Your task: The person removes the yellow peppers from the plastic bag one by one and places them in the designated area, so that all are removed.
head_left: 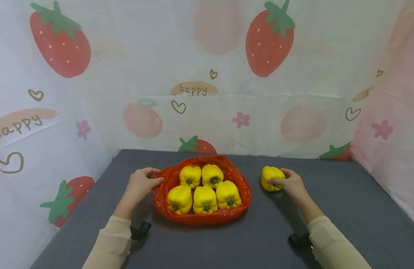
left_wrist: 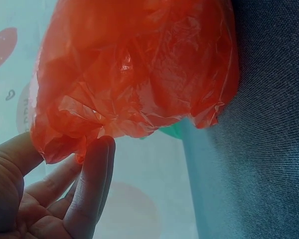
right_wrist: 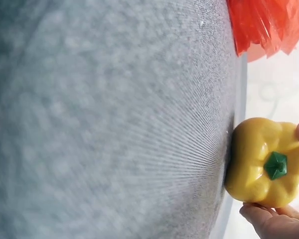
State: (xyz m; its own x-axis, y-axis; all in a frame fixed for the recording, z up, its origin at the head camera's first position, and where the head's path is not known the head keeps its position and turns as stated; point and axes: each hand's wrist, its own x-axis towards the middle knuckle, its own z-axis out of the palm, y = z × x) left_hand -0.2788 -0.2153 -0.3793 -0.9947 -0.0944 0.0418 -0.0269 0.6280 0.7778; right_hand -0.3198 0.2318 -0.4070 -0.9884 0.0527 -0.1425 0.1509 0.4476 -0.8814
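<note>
Yellow pepper (head_left: 272,178), glossy w/ green stem, is held by right hand (head_left: 292,184) on grey surface (head_left: 345,209), just right of red bag (head_left: 238,179); grip curled round it, thumb + fingertips on its sides. Bag's left rim is pinched by left hand (head_left: 141,184). 5 yellow peppers (head_left: 204,199) are seen inside, 2 rear, 3 front

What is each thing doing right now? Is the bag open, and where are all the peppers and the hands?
Orange bag: open, lying on the grey table.
Five yellow peppers in the bag: lying inside, green stems towards the camera.
Sixth yellow pepper: outside the bag, on the table, held.
Left hand: gripping the bag's left rim.
Right hand: fingers curled round the sixth yellow pepper.
</note>
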